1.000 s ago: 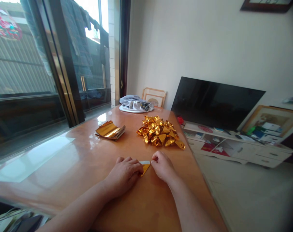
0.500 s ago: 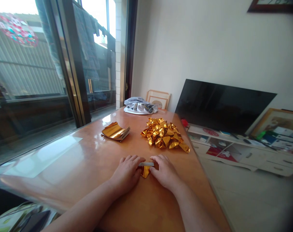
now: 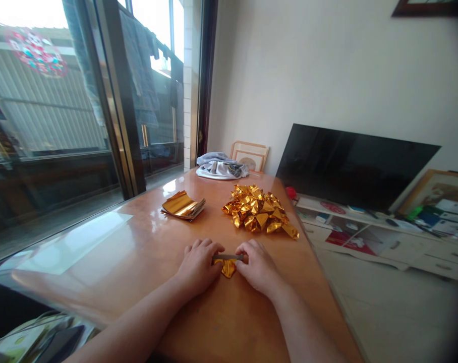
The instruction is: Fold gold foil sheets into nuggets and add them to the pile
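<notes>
I see a glossy wooden table (image 3: 138, 262). On it lie a stack of flat gold foil sheets (image 3: 182, 205), a heap of folded gold foil pieces (image 3: 260, 214) just beside it, and a bundled grey-white cloth (image 3: 221, 166) at the far end.

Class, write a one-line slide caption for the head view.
Both hands, left hand and right hand, pinch gold foil paper on a wooden table.

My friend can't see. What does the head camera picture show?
Two hands, left and right, press a small gold foil piece on a wooden table. Beyond them lie a stack of gold sheets and a pile of folded gold pieces.
</notes>
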{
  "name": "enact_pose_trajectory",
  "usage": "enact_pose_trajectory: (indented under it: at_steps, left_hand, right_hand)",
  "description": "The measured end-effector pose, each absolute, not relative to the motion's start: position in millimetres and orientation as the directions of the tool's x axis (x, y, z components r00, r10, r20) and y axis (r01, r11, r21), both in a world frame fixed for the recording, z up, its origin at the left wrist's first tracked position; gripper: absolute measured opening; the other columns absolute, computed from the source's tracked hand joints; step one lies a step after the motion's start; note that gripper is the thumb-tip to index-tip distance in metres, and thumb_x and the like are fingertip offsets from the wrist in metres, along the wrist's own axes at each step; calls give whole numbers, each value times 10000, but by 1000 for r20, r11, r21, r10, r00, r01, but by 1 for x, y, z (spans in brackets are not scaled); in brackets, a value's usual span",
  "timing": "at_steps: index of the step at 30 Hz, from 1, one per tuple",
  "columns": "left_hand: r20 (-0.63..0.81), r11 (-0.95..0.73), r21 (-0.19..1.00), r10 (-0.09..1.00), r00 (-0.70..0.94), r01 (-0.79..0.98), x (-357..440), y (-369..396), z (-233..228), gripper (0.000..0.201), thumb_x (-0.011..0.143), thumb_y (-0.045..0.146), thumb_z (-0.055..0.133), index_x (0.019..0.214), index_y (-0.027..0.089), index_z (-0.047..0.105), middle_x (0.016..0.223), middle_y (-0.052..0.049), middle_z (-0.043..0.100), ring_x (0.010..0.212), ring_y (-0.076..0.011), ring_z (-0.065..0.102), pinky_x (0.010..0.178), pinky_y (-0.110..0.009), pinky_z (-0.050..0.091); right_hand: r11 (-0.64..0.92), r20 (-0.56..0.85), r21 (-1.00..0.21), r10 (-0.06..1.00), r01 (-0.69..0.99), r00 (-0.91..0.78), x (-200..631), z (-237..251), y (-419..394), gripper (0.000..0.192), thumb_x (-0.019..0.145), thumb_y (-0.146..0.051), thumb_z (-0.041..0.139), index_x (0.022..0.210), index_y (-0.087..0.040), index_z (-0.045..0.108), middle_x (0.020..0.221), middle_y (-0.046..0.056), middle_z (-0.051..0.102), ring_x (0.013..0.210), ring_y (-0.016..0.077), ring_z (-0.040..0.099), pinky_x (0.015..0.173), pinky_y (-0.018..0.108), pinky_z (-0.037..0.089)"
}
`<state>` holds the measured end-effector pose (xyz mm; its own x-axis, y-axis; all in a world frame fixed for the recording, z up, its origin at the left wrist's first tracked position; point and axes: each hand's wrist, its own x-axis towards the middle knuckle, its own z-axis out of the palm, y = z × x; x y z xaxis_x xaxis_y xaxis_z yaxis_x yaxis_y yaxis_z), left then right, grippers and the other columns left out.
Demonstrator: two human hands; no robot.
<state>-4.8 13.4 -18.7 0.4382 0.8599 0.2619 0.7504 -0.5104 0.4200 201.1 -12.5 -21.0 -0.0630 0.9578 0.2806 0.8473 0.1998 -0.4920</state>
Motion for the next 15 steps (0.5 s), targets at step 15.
enact_pose_trajectory:
  at_steps: [15]
  left_hand:
    - [254,-533,418,846,468,736,-3,10,-15,72,855,260,593,849,250,664,961,-33,656,964,-239,588,841,-371,376]
  right_hand:
    - [247,280,-469,952,848,-123,202,-19,-16,89,836,-165,630,777,-231,636,859,6,624,879,185,569,776,274,416]
